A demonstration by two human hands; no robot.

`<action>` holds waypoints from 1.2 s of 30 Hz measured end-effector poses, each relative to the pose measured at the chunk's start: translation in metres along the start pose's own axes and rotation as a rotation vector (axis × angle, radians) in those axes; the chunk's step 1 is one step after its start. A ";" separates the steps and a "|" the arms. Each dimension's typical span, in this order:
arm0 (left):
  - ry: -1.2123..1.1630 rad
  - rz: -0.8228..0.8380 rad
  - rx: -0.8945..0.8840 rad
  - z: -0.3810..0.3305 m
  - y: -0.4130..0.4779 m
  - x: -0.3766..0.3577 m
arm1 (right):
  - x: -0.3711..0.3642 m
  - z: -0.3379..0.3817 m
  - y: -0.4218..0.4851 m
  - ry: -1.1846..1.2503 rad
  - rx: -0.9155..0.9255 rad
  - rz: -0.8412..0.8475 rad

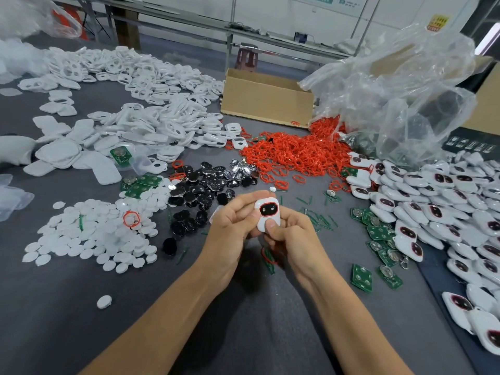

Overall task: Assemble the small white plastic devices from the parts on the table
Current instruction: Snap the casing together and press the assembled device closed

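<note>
Assembly in progress: one white device (266, 213) with a red-rimmed black face is held just above the grey counter (243, 315), at centre of view. Left hand (232, 226) grips its left edge with curled fingers; right hand (293, 236) pinches its lower end, thumb on the front. On the counter: white discs (92, 236) at left, black inserts (200, 190) behind the hands, white shells (151, 109) beyond, red rings (292, 152), green circuit boards (378, 234), finished devices (449, 212) at right
</note>
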State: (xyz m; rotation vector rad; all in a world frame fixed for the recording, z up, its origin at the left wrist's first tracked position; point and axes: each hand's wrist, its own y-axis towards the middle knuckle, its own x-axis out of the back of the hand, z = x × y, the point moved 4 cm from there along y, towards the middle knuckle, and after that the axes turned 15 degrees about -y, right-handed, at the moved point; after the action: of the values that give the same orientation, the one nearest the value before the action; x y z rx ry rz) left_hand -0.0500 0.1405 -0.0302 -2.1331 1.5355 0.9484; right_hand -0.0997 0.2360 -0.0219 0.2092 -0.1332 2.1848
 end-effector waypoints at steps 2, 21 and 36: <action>0.026 0.002 0.004 0.001 -0.001 0.000 | 0.001 -0.001 0.000 -0.005 -0.012 -0.014; 0.154 -0.367 -0.052 -0.007 -0.001 0.018 | 0.000 0.012 -0.004 -0.348 0.278 -0.262; 0.114 -0.566 -0.298 -0.030 -0.002 0.033 | 0.001 0.021 -0.008 -0.880 0.395 -0.348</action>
State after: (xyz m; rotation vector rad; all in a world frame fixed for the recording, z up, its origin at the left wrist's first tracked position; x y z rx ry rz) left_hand -0.0320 0.0997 -0.0312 -2.6561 0.7748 0.8955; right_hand -0.0912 0.2375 -0.0006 1.3063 -0.1372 1.6182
